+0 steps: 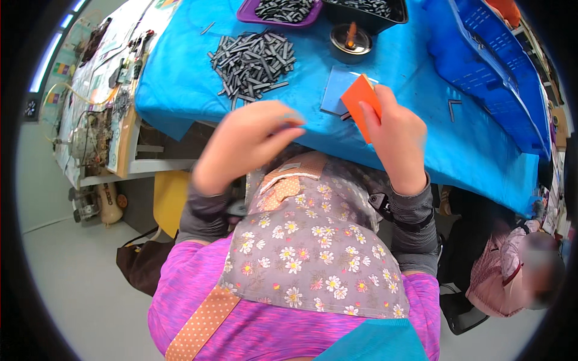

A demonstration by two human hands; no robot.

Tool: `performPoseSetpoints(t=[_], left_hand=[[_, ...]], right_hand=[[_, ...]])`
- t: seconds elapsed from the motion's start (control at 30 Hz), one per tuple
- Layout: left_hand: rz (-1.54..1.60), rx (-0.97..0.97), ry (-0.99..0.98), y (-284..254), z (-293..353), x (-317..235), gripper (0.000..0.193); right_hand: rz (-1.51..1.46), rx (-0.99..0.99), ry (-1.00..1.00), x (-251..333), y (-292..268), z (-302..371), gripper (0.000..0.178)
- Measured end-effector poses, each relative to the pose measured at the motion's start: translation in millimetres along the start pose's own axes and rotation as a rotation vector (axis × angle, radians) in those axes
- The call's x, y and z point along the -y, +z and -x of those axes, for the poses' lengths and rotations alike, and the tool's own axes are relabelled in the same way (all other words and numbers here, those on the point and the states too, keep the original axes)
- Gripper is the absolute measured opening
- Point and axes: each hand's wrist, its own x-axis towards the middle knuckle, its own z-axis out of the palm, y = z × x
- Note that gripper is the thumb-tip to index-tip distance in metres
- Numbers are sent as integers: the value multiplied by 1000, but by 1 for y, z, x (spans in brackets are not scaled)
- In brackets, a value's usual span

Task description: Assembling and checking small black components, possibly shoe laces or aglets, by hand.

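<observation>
My right hand (pixel 398 135) grips a flat orange rectangular piece (pixel 361 105) between thumb and fingers, tilted over the table's near edge. A small dark strip (pixel 345 116) shows at the orange piece's left edge; whether it touches the piece I cannot tell. Under and behind lies a flat, pale clear-blue plate (pixel 334 90). My left hand (pixel 256 141), blurred, hovers before the near edge with thumb and fingers curled close together; anything between them is too small or smeared to see. Just beyond it is a heap of small dark grey strips (pixel 253 63).
Behind the heap stand a purple tray (pixel 244 15) and a black bin (pixel 397 15) of similar strips. A round, dark-rimmed pot (pixel 351 51) with an orange-brown tip sits nearby. Blue crates (pixel 481 66) line the right, beside an L-shaped dark piece (pixel 453 108). Another person (pixel 506 271) sits at right.
</observation>
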Motion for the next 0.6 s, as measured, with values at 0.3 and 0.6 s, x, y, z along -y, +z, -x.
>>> performPoseSetpoints(t=[0.3,0.6], left_hand=[[-300,-149,343,90,-39,50,20],[-127,-284,409,97,-37,60,22]], right_hand=[[-205,-27,94,-31,17,-4,25],[-823,-394,605,-127,34,15,27]])
